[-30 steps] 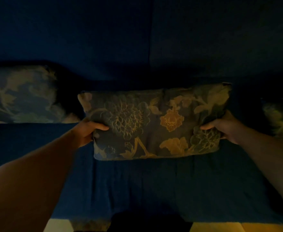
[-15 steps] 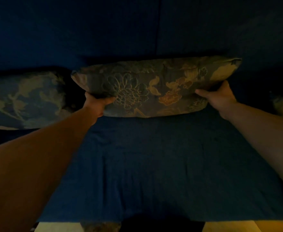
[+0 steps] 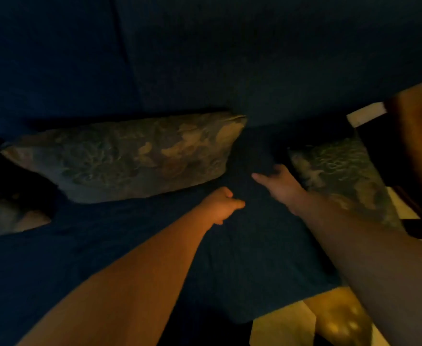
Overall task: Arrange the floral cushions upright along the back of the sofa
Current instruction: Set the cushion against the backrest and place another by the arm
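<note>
left hand [image 3: 221,204] loosely curled, empty, right hand [image 3: 279,182] open, beside cushion [image 3: 125,156] set lengthwise left-right.

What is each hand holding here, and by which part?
Nothing. The left hand is loosely curled over the seat; the right hand is open beside the right cushion, no grip visible. The middle cushion stands free.
</note>
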